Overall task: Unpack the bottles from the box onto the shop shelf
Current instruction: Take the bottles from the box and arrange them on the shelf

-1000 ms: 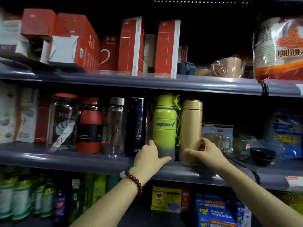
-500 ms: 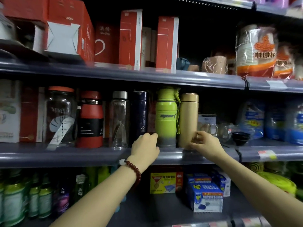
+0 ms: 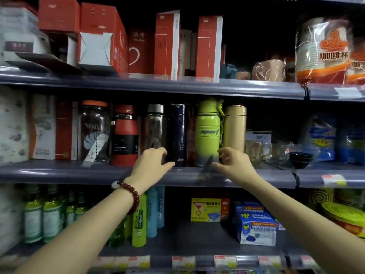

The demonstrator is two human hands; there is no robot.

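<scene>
A row of bottles stands on the middle shelf [image 3: 79,173]: a glass jar [image 3: 94,131], a red bottle [image 3: 124,135], a clear bottle [image 3: 155,125], a navy bottle [image 3: 177,131], a green sport bottle [image 3: 207,131] and a gold flask [image 3: 235,129]. My left hand [image 3: 152,163] is at the navy bottle's base, fingers curled at its left side and thumb in front. My right hand [image 3: 231,163] is at the green bottle's lower right, between it and the gold flask, fingers curled against it. No box for the bottles is in view.
Red cartons [image 3: 167,44] and bagged paper cups [image 3: 322,50] fill the upper shelf. Glass mugs [image 3: 258,149] and a black bowl [image 3: 300,159] stand right of the gold flask. The lower shelf holds green bottles [image 3: 43,216] and blue packets [image 3: 256,224].
My left hand has shifted left from the green bottle's base to the navy bottle. My right hand has moved left from the gold flask to the green bottle. The view has tilted down.
</scene>
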